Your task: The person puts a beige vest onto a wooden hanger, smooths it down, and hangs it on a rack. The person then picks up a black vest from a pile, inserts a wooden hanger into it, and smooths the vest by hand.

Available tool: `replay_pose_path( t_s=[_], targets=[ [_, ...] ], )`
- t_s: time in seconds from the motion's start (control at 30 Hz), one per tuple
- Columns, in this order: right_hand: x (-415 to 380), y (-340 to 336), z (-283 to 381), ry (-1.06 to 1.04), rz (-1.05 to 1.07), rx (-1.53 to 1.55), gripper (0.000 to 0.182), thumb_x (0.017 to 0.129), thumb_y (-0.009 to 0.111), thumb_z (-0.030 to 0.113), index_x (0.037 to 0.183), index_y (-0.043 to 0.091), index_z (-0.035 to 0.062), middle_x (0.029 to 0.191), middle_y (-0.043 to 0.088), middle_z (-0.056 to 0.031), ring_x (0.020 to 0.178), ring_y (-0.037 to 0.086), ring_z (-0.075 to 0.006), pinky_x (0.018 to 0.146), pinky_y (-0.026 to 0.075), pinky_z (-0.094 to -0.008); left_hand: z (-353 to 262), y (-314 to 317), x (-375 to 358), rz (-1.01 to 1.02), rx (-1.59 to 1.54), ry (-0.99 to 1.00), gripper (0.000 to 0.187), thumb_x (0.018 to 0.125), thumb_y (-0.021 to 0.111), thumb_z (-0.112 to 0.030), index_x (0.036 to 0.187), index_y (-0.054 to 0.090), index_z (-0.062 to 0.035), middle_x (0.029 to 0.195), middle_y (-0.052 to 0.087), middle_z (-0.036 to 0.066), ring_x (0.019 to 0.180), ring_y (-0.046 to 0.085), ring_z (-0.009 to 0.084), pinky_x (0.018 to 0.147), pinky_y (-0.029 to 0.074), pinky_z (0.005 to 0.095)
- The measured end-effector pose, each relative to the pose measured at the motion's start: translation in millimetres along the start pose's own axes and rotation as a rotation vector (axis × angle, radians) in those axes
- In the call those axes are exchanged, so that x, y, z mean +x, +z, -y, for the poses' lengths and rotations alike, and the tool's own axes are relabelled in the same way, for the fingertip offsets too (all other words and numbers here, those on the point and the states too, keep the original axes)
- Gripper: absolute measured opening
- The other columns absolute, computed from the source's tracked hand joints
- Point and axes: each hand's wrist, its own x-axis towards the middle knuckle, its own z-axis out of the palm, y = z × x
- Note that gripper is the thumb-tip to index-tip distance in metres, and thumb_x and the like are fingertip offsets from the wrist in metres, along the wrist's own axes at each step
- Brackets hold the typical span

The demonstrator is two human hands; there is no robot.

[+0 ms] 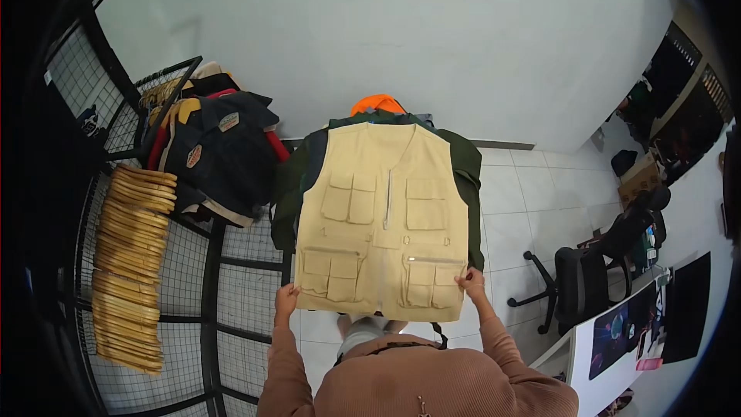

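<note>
A cream multi-pocket vest (pixel 386 243) lies spread out in front of me, its neckline pointing away. Its front has a zip and several flap pockets. My left hand (pixel 286 301) pinches the lower left corner of the hem. At the lower right side edge, my right hand (pixel 472 283) grips the fabric between thumb and fingers. Beneath the vest are dark green garments (pixel 465 166), which stick out on both sides. Something orange (pixel 377 103) shows beyond the neckline. What supports the pile is hidden.
On my left, wooden hangers (pixel 135 262) line a black wire rack (pixel 208 286). Dark jackets with patches (pixel 224 143) hang farther back. To the right stand an office chair (pixel 579 286) and a white desk (pixel 579 355). A pale wall (pixel 432 38) rises behind the pile.
</note>
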Motion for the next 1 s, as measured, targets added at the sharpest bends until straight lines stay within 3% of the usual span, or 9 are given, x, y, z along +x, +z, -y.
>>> replay_pose_path(
  t_s=[0.1, 0.2, 0.27, 0.5, 0.57, 0.7, 0.83, 0.93, 1.0],
  targets=[
    [-12, 6, 2, 0.138, 0.055, -0.321, 0.030, 0.071, 0.076, 0.019, 0.085, 0.056, 0.0033, 0.075, 0.059, -0.0088, 0.068, 0.056, -0.0160, 0.064, 0.046, -0.0277, -4, 12, -3, 0.013, 0.406, -0.182, 0.027, 0.082, 0.060, -0.013, 0.105, 0.061, 0.0003, 0.087, 0.065, 0.017, 0.083, 0.063, 0.0314, 0.072, 0.049, 0.0381],
    [8, 7, 18, -0.115, -0.186, -0.321, 0.036, 0.069, 0.076, 0.017, 0.095, 0.056, 0.0035, 0.082, 0.057, -0.0109, 0.072, 0.055, -0.0207, 0.066, 0.047, -0.0310, -39, 28, 24, -0.574, 0.606, -0.002, 0.037, 0.081, 0.059, -0.010, 0.117, 0.055, -0.0025, 0.113, 0.057, 0.018, 0.103, 0.055, 0.0342, 0.087, 0.045, 0.0395],
    [30, 6, 47, -0.209, -0.302, -0.262, 0.040, 0.069, 0.074, 0.014, 0.103, 0.055, 0.0036, 0.088, 0.054, -0.0121, 0.077, 0.054, -0.0235, 0.069, 0.047, -0.0330, -77, 20, 61, -0.493, 0.347, 0.208, 0.045, 0.082, 0.061, -0.015, 0.124, 0.049, -0.0052, 0.122, 0.049, 0.017, 0.113, 0.048, 0.0322, 0.093, 0.041, 0.0361],
    [186, 17, 140, -0.354, -0.402, -0.045, 0.044, 0.073, 0.072, 0.013, 0.111, 0.054, 0.0022, 0.096, 0.056, -0.0131, 0.082, 0.056, -0.0238, 0.072, 0.048, -0.0342, -199, 76, 224, -0.368, 0.131, 0.398, 0.043, 0.083, 0.061, -0.018, 0.123, 0.050, -0.0053, 0.118, 0.052, 0.017, 0.111, 0.051, 0.0309, 0.092, 0.042, 0.0375],
    [219, 25, 153, -0.403, -0.503, -0.092, 0.043, 0.073, 0.072, 0.014, 0.111, 0.054, 0.0018, 0.095, 0.058, -0.0128, 0.081, 0.057, -0.0233, 0.071, 0.048, -0.0342, -217, 98, 259, -0.312, 0.308, 0.111, 0.048, 0.079, 0.064, -0.022, 0.121, 0.049, -0.0060, 0.122, 0.050, 0.017, 0.114, 0.048, 0.0332, 0.091, 0.043, 0.0391],
    [253, 41, 191, -0.132, -0.410, -0.058, 0.030, 0.076, 0.070, 0.012, 0.102, 0.060, 0.0016, 0.084, 0.062, -0.0083, 0.069, 0.057, -0.0180, 0.066, 0.049, -0.0315, -261, 113, 280, -0.385, 0.589, -0.109, 0.051, 0.078, 0.066, -0.028, 0.120, 0.048, -0.0062, 0.111, 0.058, 0.015, 0.106, 0.054, 0.0337, 0.085, 0.045, 0.0397],
    [245, 41, 201, -0.013, -0.391, -0.112, 0.021, 0.076, 0.069, 0.013, 0.090, 0.062, 0.0001, 0.074, 0.061, -0.0065, 0.065, 0.056, -0.0156, 0.062, 0.048, -0.0294, -256, 105, 283, -0.211, 0.268, -0.045, 0.044, 0.080, 0.065, -0.029, 0.118, 0.053, -0.0088, 0.099, 0.064, 0.014, 0.092, 0.061, 0.0311, 0.080, 0.047, 0.0377],
    [238, 36, 203, -0.270, -0.527, -0.192, 0.018, 0.075, 0.071, 0.012, 0.086, 0.062, 0.0014, 0.071, 0.060, -0.0071, 0.062, 0.055, -0.0169, 0.061, 0.046, -0.0302, -234, 89, 296, 0.019, 0.037, 0.036, 0.035, 0.084, 0.062, -0.024, 0.114, 0.057, -0.0055, 0.096, 0.066, 0.009, 0.088, 0.062, 0.0229, 0.079, 0.046, 0.0320],
    [233, 28, 206, -0.245, -0.451, -0.095, 0.016, 0.076, 0.069, 0.011, 0.087, 0.062, 0.0022, 0.074, 0.061, -0.0060, 0.063, 0.054, -0.0151, 0.061, 0.045, -0.0295, -232, 79, 290, 0.122, -0.085, 0.080, 0.031, 0.086, 0.061, -0.022, 0.112, 0.059, -0.0039, 0.094, 0.067, 0.006, 0.087, 0.062, 0.0188, 0.078, 0.046, 0.0292]
  ],
)
